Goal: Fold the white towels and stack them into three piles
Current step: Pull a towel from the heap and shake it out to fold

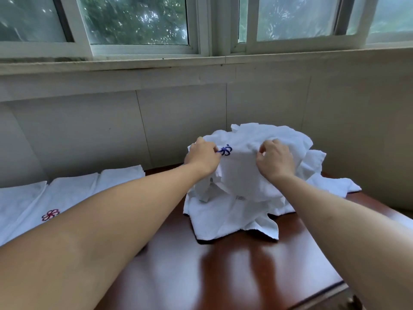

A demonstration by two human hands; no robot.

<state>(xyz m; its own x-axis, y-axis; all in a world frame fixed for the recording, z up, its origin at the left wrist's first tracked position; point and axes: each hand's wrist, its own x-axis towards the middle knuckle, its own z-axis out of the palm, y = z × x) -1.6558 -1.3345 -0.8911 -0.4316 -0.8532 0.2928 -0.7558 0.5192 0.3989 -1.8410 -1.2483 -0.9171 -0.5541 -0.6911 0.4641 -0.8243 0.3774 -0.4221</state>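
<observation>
Towel pick from heap, far right of surface (223,276).
Heap (257,175) loose; folded towels (67,193) lie left. Top towel (243,162) pinched by left hand (203,156) and right hand (276,159), fingers curled. Risk: tangled neighbours drag along, heap topples.

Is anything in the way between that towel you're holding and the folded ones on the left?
Only the person's own left arm crosses that gap. Both hands, left hand and right hand, pinch the top towel on the heap; the brown table toward the folded towels looks bare.
</observation>
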